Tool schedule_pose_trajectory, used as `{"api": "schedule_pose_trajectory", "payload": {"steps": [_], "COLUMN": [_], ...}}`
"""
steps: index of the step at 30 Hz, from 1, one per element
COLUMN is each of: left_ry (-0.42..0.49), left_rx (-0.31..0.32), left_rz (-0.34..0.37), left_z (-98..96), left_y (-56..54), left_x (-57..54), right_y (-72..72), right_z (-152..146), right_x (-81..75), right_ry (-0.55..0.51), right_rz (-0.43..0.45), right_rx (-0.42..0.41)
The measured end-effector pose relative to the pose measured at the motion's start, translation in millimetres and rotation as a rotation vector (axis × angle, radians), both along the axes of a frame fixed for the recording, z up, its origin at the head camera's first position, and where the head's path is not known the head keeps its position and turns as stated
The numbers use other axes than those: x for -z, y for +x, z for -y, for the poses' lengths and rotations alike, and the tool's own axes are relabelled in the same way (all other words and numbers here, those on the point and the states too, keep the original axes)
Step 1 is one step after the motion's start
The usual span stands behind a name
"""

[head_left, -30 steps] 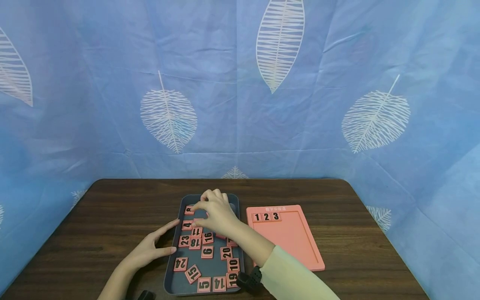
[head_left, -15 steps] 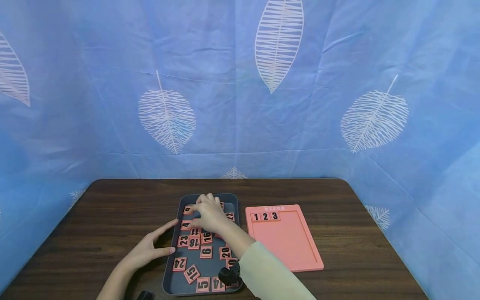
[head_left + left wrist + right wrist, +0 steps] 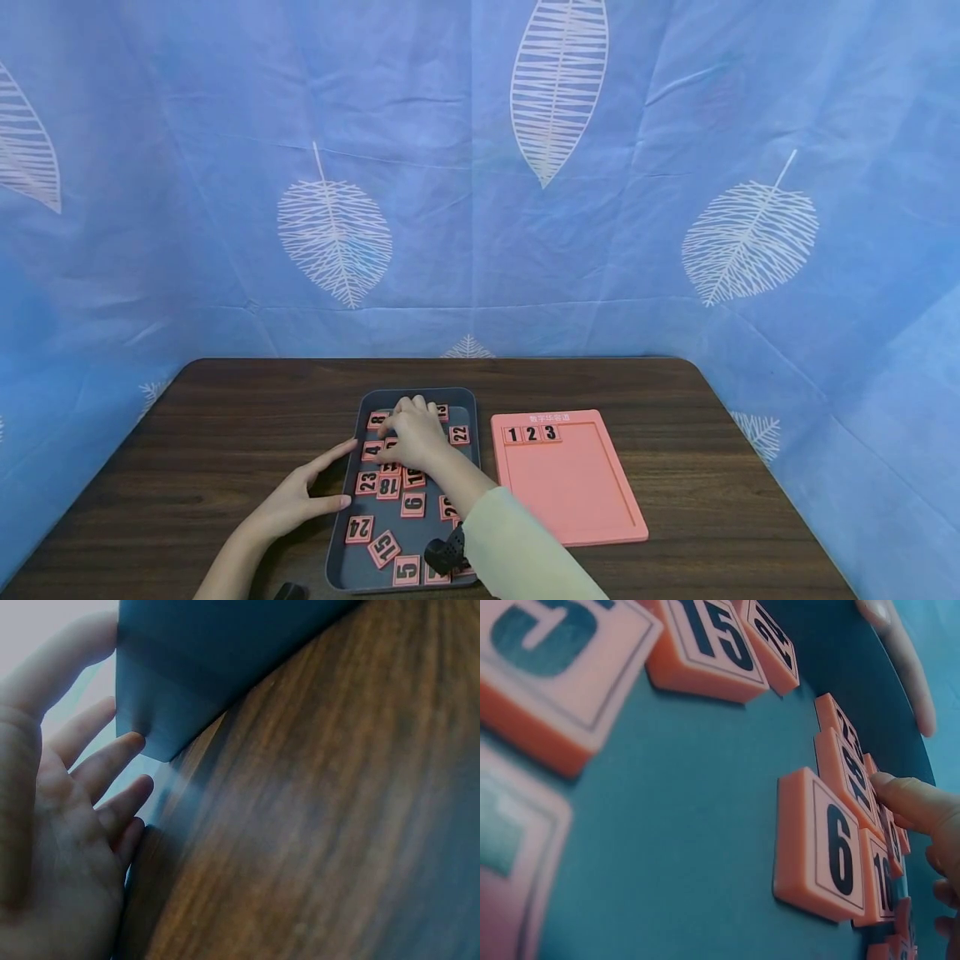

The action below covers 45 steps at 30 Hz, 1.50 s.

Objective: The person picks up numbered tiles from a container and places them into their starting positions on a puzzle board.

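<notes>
A dark grey tray (image 3: 411, 533) holds pink number tiles, among them the 4 tile (image 3: 371, 451), the 8 tile (image 3: 377, 420) and the 6 tile (image 3: 412, 504). My right hand (image 3: 420, 435) is over the tray's far half, thumb and index finger apart, thumb tip right beside the 4 tile. In the right wrist view the thumb (image 3: 907, 796) reaches down by the 18 tile (image 3: 851, 780). My left hand (image 3: 294, 500) rests at the tray's left side, thumb and index finger spread, tips at its wall. The right hand hides some tiles.
To the right lies a pink puzzle board (image 3: 573, 492) with the tiles 1, 2 and 3 in its top row. Both stand on a dark wooden table (image 3: 712, 500). Behind hangs a blue curtain (image 3: 450, 208) with white leaves.
My right hand and forearm have moved left across the tray, uncovering the 22 tile and more of the 8 tile. My left hand stays by the tray wall.
</notes>
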<state>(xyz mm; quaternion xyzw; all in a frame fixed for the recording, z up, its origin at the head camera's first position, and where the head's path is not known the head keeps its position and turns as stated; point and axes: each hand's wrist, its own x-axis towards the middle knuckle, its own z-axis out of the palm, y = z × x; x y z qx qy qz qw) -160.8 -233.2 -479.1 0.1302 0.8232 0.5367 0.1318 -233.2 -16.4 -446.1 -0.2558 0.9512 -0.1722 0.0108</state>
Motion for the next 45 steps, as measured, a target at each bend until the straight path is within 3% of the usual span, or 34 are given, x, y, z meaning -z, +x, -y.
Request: {"api": "schedule_pose_trajectory", "payload": {"steps": [12, 29, 45], "left_ry": [-0.008, -0.023, 0.007], "left_rx": [0.001, -0.001, -0.004], "left_rz": [-0.007, -0.006, 0.009], "left_z": [0.0, 0.3, -0.4], "left_y": [0.1, -1.2, 2.4], "left_x": [-0.1, 0.4, 0.4], "right_y": [-2.0, 2.4, 20.8], "right_z": [0.5, -22.6, -67.9], "right_x": [2.8, -25.6, -44.5], "right_ry": [0.017, 0.031, -0.182], "right_rz": [-0.048, -0.205, -0.337], "right_rx": [0.0, -0.014, 0.048]}}
